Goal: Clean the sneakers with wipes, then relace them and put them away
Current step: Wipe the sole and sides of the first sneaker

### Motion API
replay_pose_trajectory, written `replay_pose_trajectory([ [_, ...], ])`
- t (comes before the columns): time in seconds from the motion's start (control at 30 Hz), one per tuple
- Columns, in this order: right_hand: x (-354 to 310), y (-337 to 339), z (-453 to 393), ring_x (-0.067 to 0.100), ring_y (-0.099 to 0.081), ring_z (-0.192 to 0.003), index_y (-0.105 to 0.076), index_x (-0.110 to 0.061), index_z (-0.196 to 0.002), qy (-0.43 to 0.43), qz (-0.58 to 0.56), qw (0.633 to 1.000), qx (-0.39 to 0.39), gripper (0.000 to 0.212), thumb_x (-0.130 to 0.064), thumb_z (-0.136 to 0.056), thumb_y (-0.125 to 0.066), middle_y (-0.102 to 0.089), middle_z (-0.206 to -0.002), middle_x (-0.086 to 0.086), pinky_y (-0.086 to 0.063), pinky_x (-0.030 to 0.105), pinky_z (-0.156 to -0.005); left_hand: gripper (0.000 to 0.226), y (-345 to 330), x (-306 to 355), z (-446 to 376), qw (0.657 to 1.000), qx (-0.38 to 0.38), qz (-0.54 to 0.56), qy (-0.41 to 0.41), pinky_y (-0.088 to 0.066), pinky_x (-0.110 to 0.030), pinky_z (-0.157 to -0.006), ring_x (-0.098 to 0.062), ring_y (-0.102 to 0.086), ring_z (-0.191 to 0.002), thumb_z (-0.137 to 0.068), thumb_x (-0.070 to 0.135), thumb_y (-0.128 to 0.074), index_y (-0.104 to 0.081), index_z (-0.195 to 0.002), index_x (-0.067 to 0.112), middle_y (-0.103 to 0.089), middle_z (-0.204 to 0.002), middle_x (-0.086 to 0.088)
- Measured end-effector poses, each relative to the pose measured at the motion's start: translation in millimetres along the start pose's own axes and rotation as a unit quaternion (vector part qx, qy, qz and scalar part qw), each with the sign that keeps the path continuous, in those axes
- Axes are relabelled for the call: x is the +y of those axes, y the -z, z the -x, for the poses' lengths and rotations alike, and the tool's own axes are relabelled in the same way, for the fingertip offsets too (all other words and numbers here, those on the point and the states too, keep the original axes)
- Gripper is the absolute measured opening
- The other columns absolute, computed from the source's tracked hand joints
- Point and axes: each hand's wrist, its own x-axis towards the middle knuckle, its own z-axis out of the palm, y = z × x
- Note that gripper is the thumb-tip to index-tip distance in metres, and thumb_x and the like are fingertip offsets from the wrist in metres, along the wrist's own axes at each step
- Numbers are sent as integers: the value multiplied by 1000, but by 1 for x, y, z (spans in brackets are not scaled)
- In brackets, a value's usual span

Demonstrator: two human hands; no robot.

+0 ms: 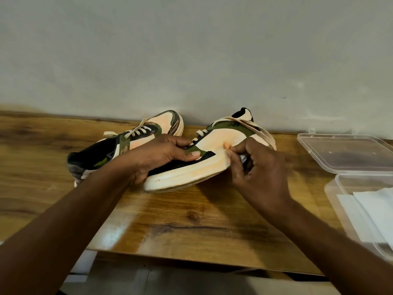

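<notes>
Left hand (161, 154): fingers and thumb curled over the upper of the near sneaker (212, 154), gripping it around the toe end and holding it tilted on its side, sole edge toward the camera. Right hand (255, 167): fingers bunched around a small crumpled white wipe (243, 159), fingertips pressed to the sneaker's side where the pale panel meets the thick sole. The two hands are apart, one at each end of the shoe's flank.

Near sneaker: smooth cream side panel, olive-green trim, black fabric near the toe, a chunky off-white rubber sole with a scuffed, dirty rim; flat cream laces lie loose across its top. Second sneaker (127, 143): same colouring, lying just behind and left of the first on the table (170, 220), laces threaded. Sneakers counted: two.

Table: glossy wood-grain surface with dark knots, set against a plain pale wall (191, 50).

At right, one clear plastic box (333, 188) holding flat white sheets (372, 209), and one clear plastic lid (344, 152) beyond it.
</notes>
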Motion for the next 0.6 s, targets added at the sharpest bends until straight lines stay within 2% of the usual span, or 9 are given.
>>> replay_pose_trajectory([
  [0.13,24,13,-15,10,-64,-70,-71,-19,-97,-20,49,998,24,8,-27,-97,-73,-72,-85,-7,-52,30,-55,45,0,1,1,1000,-12,5,-7,-57,-22,-78,-16,-74,-96,-75,24,-77,-77,-119,14,-79,-114,-5],
  [0.27,37,23,-22,9,-67,-77,-71,-16,-100,-88,27,994,59,9,-23,-96,-74,-74,-92,-7,-60,41,-65,42,-4,1,0,1000,-14,-2,-11,-56,-24,-82,-17,-74,-98,-76,24,-77,-78,-117,14,-79,-114,-5],
  [0.33,23,15,-16,6,-65,-74,-71,-17,-99,-88,19,995,49,8,-23,-95,-73,-72,-89,-9,-59,38,-62,42,-5,2,0,1000,-10,7,-11,-58,-24,-81,-18,-74,-97,-76,23,-77,-79,-116,14,-79,-113,-6],
  [0.47,-24,-3,7,5,-67,-78,-73,-15,-98,-15,-71,997,-16,6,-20,-96,-74,-72,-90,-8,-56,23,-62,39,-5,0,-1,1000,-10,3,-17,-53,-35,-96,-24,-73,-106,-79,21,-77,-78,-118,14,-79,-115,-8],
  [0.6,-36,-4,13,6,-64,-73,-73,-14,-99,46,-68,996,-45,11,-24,-96,-74,-72,-88,-5,-50,17,-58,29,-6,0,-1,999,-2,-20,-30,-56,-29,-86,-19,-75,-101,-87,8,-71,-79,-114,18,-80,-112,-4],
])
